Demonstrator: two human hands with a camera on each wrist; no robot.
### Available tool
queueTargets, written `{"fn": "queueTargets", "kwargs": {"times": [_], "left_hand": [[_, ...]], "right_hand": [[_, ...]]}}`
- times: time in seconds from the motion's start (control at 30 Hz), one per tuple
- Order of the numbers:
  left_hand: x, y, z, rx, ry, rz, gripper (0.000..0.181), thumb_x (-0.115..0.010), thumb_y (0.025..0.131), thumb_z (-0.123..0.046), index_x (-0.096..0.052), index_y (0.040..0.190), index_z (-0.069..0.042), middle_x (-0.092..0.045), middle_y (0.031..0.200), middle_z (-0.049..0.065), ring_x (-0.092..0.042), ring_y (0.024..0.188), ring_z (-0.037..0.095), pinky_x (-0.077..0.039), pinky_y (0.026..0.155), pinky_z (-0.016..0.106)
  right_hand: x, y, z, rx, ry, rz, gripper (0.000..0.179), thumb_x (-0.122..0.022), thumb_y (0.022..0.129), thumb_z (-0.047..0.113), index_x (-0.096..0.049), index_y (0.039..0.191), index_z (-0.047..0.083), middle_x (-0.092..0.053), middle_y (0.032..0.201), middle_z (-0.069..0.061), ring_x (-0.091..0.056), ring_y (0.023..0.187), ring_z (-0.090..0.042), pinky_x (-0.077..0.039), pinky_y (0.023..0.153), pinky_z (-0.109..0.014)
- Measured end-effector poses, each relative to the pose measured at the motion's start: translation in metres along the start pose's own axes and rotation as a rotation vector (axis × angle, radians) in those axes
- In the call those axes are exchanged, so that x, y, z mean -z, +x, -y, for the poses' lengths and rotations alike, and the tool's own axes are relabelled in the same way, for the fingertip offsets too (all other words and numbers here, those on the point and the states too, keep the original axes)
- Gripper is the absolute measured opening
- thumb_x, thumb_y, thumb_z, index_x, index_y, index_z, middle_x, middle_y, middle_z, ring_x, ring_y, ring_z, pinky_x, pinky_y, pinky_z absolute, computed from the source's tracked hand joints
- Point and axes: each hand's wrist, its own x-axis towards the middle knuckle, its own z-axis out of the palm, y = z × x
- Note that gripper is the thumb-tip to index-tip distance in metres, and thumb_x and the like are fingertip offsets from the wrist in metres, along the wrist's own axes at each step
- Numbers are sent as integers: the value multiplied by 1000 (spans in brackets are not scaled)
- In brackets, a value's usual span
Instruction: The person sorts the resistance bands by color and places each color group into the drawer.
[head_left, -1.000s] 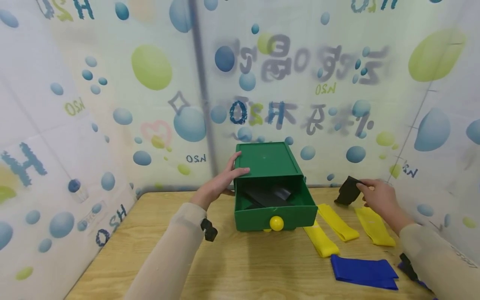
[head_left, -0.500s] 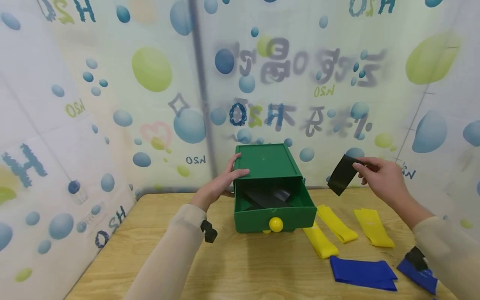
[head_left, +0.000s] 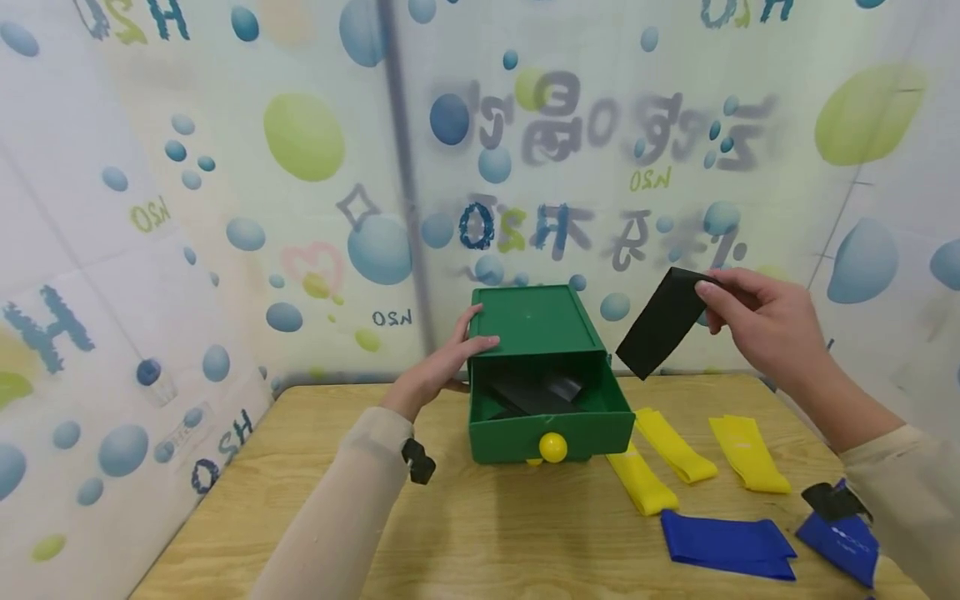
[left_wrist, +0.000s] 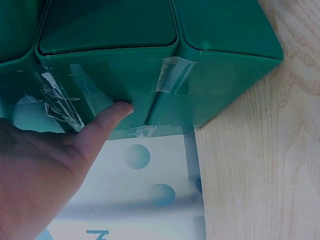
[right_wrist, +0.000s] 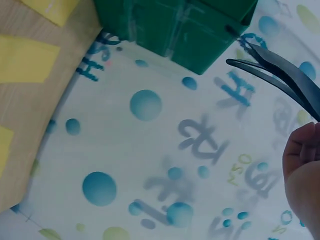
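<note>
In the head view, my right hand (head_left: pixel 772 329) pinches one end of a folded black elastic band (head_left: pixel 662 327) between thumb and fingers. The band slants down to the left, above the table. Seen from the right wrist, the black band (right_wrist: pixel 287 77) shows as two curved layers. My left hand (head_left: pixel 442 362) rests on the left side of a green drawer box (head_left: pixel 532 321), with fairly straight fingers. In the left wrist view its thumb (left_wrist: pixel 107 122) lies against the taped green wall. The drawer (head_left: pixel 506 439) is pulled out, with black bands (head_left: pixel 532 393) inside.
Several yellow bands (head_left: pixel 748 454) lie on the wooden table (head_left: pixel 315 483) to the right of the box. Nearer are a blue band (head_left: pixel 727 543) and another blue band (head_left: pixel 843 546), partly behind the right sleeve. A patterned curtain (head_left: pixel 315 208) stands behind the table.
My right hand has lifted the black band off the table's back right and carried it up, then left towards the box. My left hand has stayed on the box.
</note>
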Motion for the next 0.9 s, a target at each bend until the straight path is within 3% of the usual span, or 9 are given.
{"fn": "queueTargets", "kwargs": {"times": [0.1, 0.3, 0.5, 0.7, 0.9], "left_hand": [[0, 1, 0, -1, -2, -2, 82, -58, 101, -64, -4, 162, -61, 11, 181, -2, -15, 166, 42, -45, 112, 73], [-1, 3, 0, 2, -4, -5, 83, -59, 100, -64, -5, 162, -61, 11, 181, -1, -14, 166, 41, -44, 112, 74], [-1, 2, -2, 1, -1, -8, 83, -59, 100, -64, -5, 162, -61, 10, 181, -1, -15, 165, 42, -45, 112, 74], [-1, 2, -1, 3, -1, -12, 83, -59, 100, -64, -4, 163, -60, 10, 181, -1, -16, 165, 43, -45, 112, 74], [0, 1, 0, 1, 3, -10, 83, -58, 101, -63, -3, 163, -59, 12, 181, -2, -14, 166, 43, -44, 112, 74]], "right_hand": [[-2, -1, 10, 44, 2, 7, 29, -63, 109, 28, -72, 125, 6, -66, 73, 13, -59, 69, -4, -43, 57, -26], [-4, -6, 24, 159, -2, 8, 23, -63, 108, 17, -73, 124, 4, -65, 84, 23, -63, 74, 5, -49, 70, -6], [-4, -7, 42, 280, 67, 37, 18, -61, 106, 3, -72, 121, 3, -67, 94, 22, -65, 78, 3, -52, 76, -5], [-6, -3, 59, 258, 171, 115, 24, -59, 107, 2, -73, 118, 18, -70, 95, 18, -65, 77, -4, -52, 76, -10], [-30, 2, 72, 206, 166, 322, 19, -56, 110, 8, -71, 121, 5, -70, 91, 6, -63, 79, -13, -54, 72, -21]]}}
